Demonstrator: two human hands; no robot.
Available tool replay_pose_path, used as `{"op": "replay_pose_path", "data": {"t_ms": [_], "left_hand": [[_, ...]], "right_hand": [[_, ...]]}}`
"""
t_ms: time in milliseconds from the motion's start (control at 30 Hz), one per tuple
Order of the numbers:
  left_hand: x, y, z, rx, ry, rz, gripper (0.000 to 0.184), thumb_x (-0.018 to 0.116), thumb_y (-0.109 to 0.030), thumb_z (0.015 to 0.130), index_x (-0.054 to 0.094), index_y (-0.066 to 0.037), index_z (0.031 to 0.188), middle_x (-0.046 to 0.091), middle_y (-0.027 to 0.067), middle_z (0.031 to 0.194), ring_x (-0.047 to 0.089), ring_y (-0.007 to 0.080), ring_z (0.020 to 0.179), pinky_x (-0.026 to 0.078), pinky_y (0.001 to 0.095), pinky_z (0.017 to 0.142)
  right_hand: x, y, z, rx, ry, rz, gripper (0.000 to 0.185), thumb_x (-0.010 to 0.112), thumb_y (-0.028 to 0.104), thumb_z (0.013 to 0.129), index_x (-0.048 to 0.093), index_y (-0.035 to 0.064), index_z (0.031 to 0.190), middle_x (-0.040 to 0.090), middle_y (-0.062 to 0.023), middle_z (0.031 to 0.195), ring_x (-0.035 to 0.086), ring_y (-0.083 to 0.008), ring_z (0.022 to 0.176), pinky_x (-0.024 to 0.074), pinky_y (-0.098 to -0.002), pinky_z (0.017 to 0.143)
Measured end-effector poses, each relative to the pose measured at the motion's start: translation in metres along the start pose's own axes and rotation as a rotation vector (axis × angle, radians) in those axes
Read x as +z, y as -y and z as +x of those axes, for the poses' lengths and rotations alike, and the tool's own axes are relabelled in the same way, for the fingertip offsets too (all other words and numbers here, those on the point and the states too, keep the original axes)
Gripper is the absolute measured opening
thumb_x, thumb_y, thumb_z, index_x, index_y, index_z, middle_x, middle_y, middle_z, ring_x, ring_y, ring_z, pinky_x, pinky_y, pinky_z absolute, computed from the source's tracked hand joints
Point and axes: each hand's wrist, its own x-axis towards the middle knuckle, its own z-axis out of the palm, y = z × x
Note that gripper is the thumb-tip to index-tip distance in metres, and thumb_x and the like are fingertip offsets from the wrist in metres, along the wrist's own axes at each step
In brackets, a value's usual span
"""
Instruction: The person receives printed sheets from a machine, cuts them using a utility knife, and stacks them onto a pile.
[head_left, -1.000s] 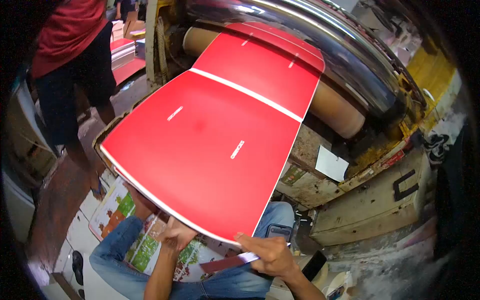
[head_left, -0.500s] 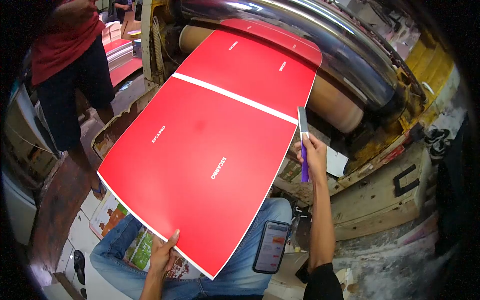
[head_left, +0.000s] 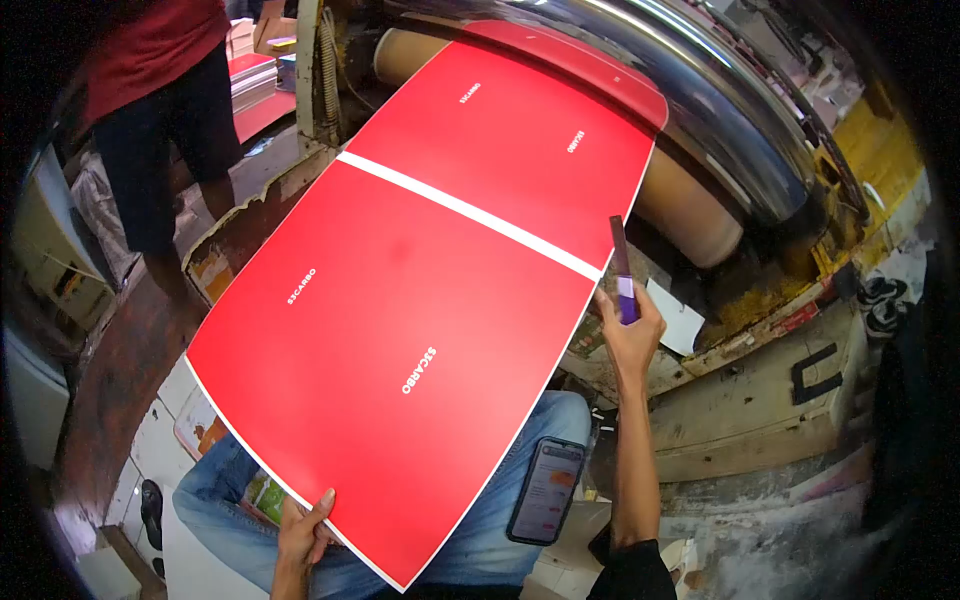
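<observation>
A large red sheet [head_left: 400,300] with white lettering and a white band stretches from the shiny metal roller [head_left: 690,80] down over the person's lap. My left hand [head_left: 303,530] pinches its lower left edge, thumb on top and fingers underneath. Beside the right edge, near the end of the white band, my right hand [head_left: 632,325] is closed around a blade tool [head_left: 625,270] with a purple handle. The dark blade points up, next to the sheet's edge. Some fingertips of that hand are close to the edge; whether they touch it I cannot tell.
A phone [head_left: 548,490] lies on the right thigh. A brown roller [head_left: 690,210] sits beneath the metal one. Another person [head_left: 165,110] stands at the left, near stacked sheets [head_left: 252,85]. At the right are a white paper piece [head_left: 672,315] and a metal box [head_left: 740,410].
The sheet has come further down over the lap. My left hand has moved lower with its edge. From the lower corner, my right hand has gone up with the blade tool to the sheet's right side.
</observation>
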Motion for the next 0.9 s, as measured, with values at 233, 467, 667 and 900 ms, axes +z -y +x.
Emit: {"op": "replay_pose_path", "data": {"t_ms": [233, 467, 667, 900], "left_hand": [[0.01, 0.005, -0.003, -0.019, -0.114, 0.066, 0.044, 0.064, -0.011, 0.092, 0.04, 0.011, 0.122, 0.068, 0.0173, 0.08, 0.068, 0.0234, 0.053, 0.057, 0.0282, 0.041], [-0.089, 0.041, -0.006, 0.029, -0.204, 0.077, 0.039, 0.065, -0.009, 0.091, 0.048, 0.003, 0.124, 0.062, 0.0159, 0.113, 0.068, 0.0186, 0.089, 0.06, 0.0285, 0.061], [-0.151, 0.066, 0.081, 0.085, -0.209, 0.136, 0.038, 0.066, -0.012, 0.092, 0.051, 0.002, 0.124, 0.064, 0.0085, 0.111, 0.066, 0.0162, 0.087, 0.058, 0.0296, 0.064], [-0.121, 0.066, 0.259, 0.049, -0.278, 0.22, 0.076, 0.074, -0.014, 0.084, 0.03, 0.003, 0.143, 0.055, 0.0181, 0.129, 0.059, 0.03, 0.11, 0.05, 0.0371, 0.093]], "right_hand": [[0.002, -0.033, 0.082, -0.805, 0.306, -0.12, 0.046, 0.071, 0.0, 0.07, 0.066, 0.0093, 0.115, 0.069, -0.0094, 0.109, 0.068, -0.0302, 0.089, 0.0556, -0.0398, 0.076], [0.005, 0.0, 0.076, -0.155, 0.319, 0.255, 0.012, 0.07, 0.01, 0.083, 0.076, 0.0038, 0.091, 0.066, -0.0107, 0.06, 0.063, -0.01, 0.052, 0.0459, -0.0275, 0.049], [0.02, 0.045, 0.026, -0.225, 0.343, 0.264, 0.007, 0.073, 0.008, 0.081, 0.074, 0.0009, 0.084, 0.06, -0.0079, 0.052, 0.058, -0.0129, 0.042, 0.0417, -0.0285, 0.045], [-0.014, 0.064, 0.001, -0.28, 0.308, 0.246, 0.017, 0.068, -0.004, 0.077, 0.074, 0.0012, 0.092, 0.072, -0.0161, 0.078, 0.07, -0.0194, 0.066, 0.0516, -0.0279, 0.06]]}}
